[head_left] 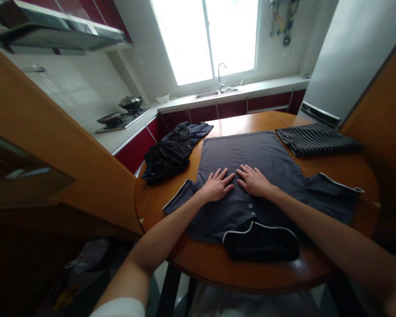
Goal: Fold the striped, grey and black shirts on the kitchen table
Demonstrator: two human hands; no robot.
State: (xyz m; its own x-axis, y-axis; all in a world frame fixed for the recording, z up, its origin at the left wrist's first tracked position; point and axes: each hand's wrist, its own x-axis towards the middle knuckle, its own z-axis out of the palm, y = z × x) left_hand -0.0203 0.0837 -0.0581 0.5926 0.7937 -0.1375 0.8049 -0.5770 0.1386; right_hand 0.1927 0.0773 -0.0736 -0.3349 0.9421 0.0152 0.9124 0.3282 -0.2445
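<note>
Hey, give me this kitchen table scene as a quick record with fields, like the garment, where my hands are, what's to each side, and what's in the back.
Surface: round wooden table
Garment: dark grey polo shirt, spread out, collar toward the person, pale trim, buttons near the collar
Left hand: left hand flat on the shirt, fingers spread
Right hand: right hand flat on the shirt, beside the left
Left side: heap of dark clothes
Right side: folded striped cloth
Background: sink under a window; pots on the stove at left
</note>
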